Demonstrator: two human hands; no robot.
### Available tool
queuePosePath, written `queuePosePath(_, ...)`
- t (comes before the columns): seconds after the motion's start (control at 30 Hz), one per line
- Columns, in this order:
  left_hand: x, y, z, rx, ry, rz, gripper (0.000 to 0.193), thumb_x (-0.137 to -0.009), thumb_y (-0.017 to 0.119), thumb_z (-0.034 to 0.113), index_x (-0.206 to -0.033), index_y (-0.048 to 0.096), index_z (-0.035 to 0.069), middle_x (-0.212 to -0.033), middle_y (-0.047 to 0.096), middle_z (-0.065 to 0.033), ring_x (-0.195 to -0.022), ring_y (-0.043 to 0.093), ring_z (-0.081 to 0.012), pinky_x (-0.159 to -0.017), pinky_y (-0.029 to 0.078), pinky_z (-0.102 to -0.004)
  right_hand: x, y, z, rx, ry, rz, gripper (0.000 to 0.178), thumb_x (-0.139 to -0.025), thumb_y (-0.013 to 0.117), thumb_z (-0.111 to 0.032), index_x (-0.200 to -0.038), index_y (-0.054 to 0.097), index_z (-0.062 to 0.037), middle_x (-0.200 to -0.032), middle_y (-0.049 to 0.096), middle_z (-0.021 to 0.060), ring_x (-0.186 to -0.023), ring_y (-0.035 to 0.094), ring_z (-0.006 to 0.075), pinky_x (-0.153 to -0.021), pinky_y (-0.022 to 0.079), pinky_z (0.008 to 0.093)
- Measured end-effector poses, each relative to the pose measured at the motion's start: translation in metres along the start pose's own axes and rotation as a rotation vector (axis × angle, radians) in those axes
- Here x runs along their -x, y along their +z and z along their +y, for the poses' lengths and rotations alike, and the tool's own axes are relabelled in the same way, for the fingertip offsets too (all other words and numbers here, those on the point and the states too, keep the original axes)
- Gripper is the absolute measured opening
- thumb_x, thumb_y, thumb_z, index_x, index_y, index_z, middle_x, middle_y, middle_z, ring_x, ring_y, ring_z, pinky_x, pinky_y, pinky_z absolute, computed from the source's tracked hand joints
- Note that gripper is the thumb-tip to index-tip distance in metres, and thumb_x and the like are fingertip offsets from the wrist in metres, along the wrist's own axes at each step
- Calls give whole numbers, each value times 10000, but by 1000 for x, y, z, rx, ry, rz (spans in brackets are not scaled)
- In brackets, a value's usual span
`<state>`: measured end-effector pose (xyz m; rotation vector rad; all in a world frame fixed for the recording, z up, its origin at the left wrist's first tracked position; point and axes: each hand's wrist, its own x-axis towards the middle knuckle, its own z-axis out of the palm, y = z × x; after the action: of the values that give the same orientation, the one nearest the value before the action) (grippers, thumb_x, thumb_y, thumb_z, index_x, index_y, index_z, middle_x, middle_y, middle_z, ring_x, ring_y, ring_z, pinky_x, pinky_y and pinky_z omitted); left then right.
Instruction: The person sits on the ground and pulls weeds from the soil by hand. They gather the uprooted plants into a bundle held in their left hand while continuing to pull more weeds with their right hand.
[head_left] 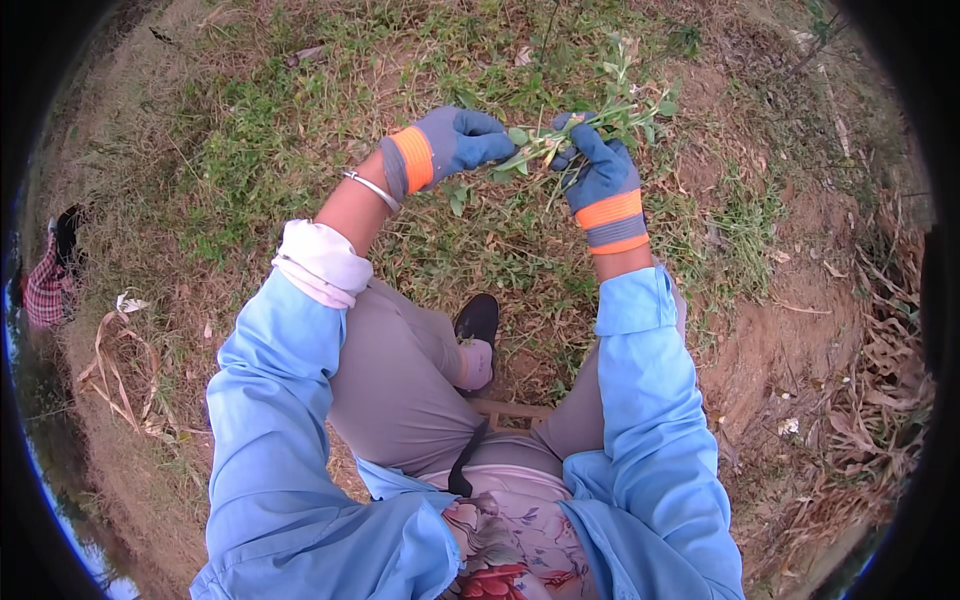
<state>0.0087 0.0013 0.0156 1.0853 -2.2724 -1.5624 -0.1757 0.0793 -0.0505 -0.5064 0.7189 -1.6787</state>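
Observation:
In front of me, above the ground, a bunch of green leafy stems with small pale flowers stretches between my two gloved hands. My right hand, in a blue and grey glove with orange bands, is closed round the stems near their middle. Some thin stems hang below its fingers. My left hand, in a matching glove, pinches the leafy left end between thumb and fingers. Its fingertips are partly hidden by leaves.
Low green weeds and dry cut grass cover the ground around my shoe. Bare reddish soil and a heap of dry leaves lie to the right. At the far left edge shows a person in a checked garment.

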Motion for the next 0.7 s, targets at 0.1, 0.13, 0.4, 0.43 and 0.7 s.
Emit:
queuePosePath(0.1,5,0,9,32,-30,-2,292,-794,575,304,-891,634,35,-662,528,31,-594,427,-53,-531,354,-214,2,4,-1,-15,-35,-11,157,-811,546,-134,-935,545,-38,-898,605,98,-610,538,143,-547,477,274)
queuePosePath(0.13,6,0,11,38,-42,-2,289,-794,576,303,-886,635,36,-661,527,32,-594,427,-53,-530,352,-212,2,3,-1,-8,-35,-17,154,-812,546,-135,-934,545,-41,-902,603,98,-614,539,144,-546,477,274)
queuePosePath(0.4,6,2,10,40,-39,-49,263,-752,622,288,-797,626,28,-655,528,37,-596,435,-53,-536,358,-212,3,8,-1,-1,-47,-23,140,-809,540,-127,-924,548,-47,-894,601,92,-614,536,139,-541,473,271)
queuePosePath(0.43,6,2,10,30,-38,-56,257,-747,626,281,-786,624,28,-654,530,37,-596,438,-53,-538,361,-212,4,8,-1,4,-42,-30,138,-807,540,-126,-919,550,-45,-893,601,91,-612,535,138,-540,471,269)
queuePosePath(0.7,-2,6,-1,-22,-65,-47,232,-727,626,259,-714,601,28,-619,524,31,-571,441,-52,-525,364,-207,5,10,-2,121,-73,-54,146,-795,555,-146,-898,557,-42,-870,606,84,-595,526,127,-517,453,257)
